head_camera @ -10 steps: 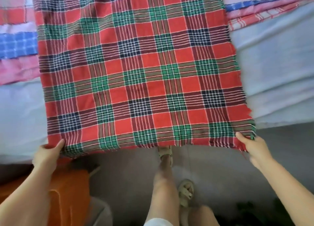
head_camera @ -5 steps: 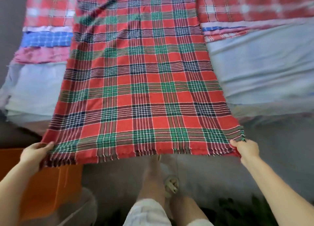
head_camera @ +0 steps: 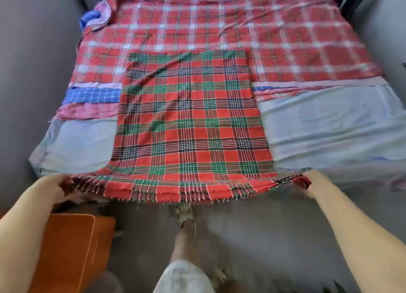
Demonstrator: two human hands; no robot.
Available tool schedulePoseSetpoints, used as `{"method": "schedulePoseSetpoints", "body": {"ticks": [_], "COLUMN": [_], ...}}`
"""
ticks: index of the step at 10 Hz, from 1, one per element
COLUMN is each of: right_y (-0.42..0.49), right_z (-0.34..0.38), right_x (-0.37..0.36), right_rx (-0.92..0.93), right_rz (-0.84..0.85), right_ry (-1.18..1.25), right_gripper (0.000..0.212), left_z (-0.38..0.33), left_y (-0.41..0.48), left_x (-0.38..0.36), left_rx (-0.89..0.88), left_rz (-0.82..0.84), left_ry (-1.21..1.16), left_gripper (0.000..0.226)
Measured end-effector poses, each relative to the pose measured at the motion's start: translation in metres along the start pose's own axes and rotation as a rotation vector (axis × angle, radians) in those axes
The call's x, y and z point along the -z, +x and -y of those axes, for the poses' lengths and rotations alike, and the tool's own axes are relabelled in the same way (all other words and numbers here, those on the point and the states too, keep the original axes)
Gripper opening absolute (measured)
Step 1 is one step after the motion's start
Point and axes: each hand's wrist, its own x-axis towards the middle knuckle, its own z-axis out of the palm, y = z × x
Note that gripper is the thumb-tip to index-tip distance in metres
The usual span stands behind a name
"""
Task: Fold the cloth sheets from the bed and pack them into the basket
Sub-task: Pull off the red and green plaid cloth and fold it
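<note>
A red, green and navy plaid cloth (head_camera: 189, 125) lies stretched lengthwise down the middle of the bed, its fringed near edge hanging just past the bed's front. My left hand (head_camera: 51, 188) grips the near left corner of this cloth. My right hand (head_camera: 312, 182) grips the near right corner, where the fabric bunches. Under it lies a larger red and white checked sheet (head_camera: 285, 44) across the far half of the bed. An orange basket (head_camera: 72, 248) stands on the floor at the lower left, below my left forearm.
A pale blue sheet (head_camera: 325, 125) covers the near part of the bed. Blue checked and pink cloths (head_camera: 92, 101) stick out at the left. Grey walls close in on both sides. My legs and sandalled feet (head_camera: 186, 218) stand on the grey floor in front of the bed.
I have stepped back, pulling the plaid cloth's near edge toward me. More of the bed has come into view, and the cloth's far end now lies on the checked sheet.
</note>
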Motion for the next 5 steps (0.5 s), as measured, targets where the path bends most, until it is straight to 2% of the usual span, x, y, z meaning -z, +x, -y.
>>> {"method": "schedulePoseSetpoints", "body": {"ticks": [1,2,3,4,5], "right_y": [-0.002,0.007,0.015,-0.004,-0.008], "right_z": [0.045,0.103,0.159,0.216,0.269], "right_x": [-0.022,-0.064,-0.102,-0.142,-0.175], "right_rx": [0.203,0.286,0.370,0.319,0.263], "right_rz": [0.056,0.088,0.029,0.065,0.171], "right_ry": [-0.112,-0.286,-0.331,0.018,0.435], "right_gripper": [0.020,0.053,0.063,0.053,0.037], "left_z": [-0.049,-0.112,-0.186,-0.250,-0.300], "left_y": [0.030,0.035,0.037,0.045,0.071], "left_x": [-0.015,-0.036,-0.058,-0.080,-0.102], "left_rx": [0.114,0.086,0.023,-0.033,0.013], "left_rz": [0.033,0.072,0.157,0.248,0.267], "left_ry": [-0.183,-0.264,-0.225,-0.258,-0.332], "left_gripper": [0.025,0.025,0.026,0.023,0.040]}}
